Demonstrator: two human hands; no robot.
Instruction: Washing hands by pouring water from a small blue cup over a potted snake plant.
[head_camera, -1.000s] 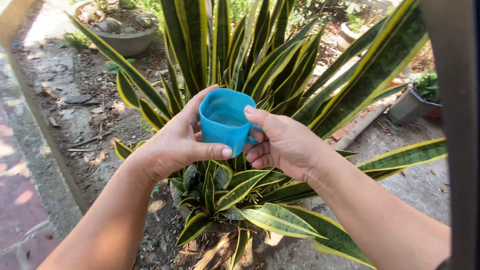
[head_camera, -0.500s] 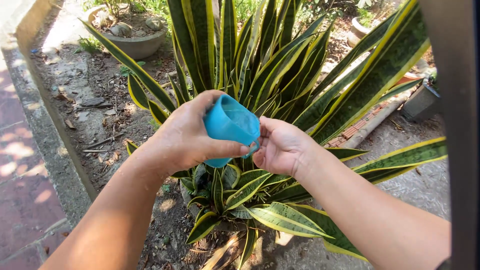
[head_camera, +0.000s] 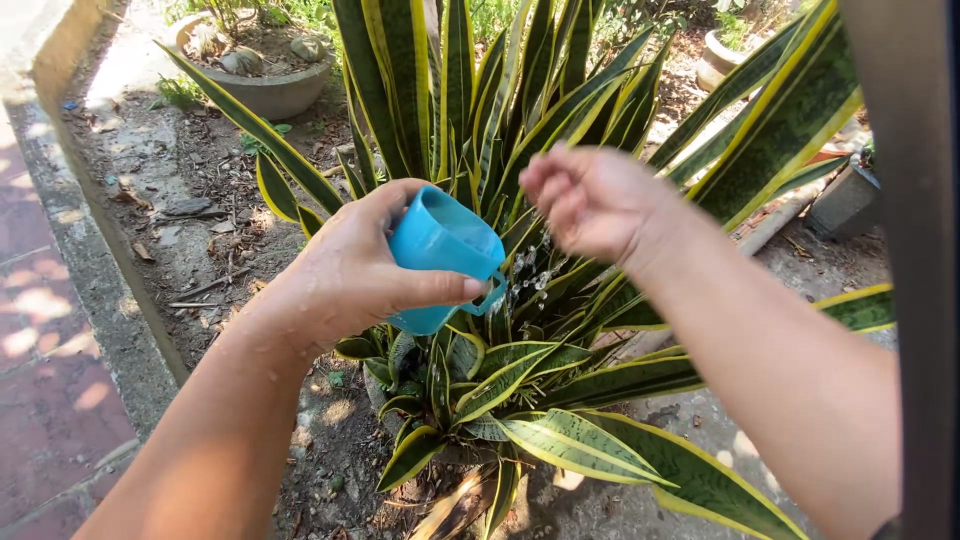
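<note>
My left hand (head_camera: 355, 265) grips a blue plastic cup (head_camera: 437, 252), tilted to the right, above a snake plant (head_camera: 500, 390) with yellow-edged green leaves. Water droplets (head_camera: 530, 270) fall beside the cup's handle onto the leaves. My right hand (head_camera: 590, 200) is raised to the right of the cup, blurred, fingers loosely curled, holding nothing.
A round concrete planter (head_camera: 265, 80) stands at the back left on bare soil with dry leaves. A concrete curb (head_camera: 95, 270) borders red paving at the left. A dark post (head_camera: 905, 200) fills the right edge. Small pots (head_camera: 845, 195) sit at the right.
My right hand has let go of the cup's handle and lifted up to the right. The cup has tilted further, and water now drops onto the plant.
</note>
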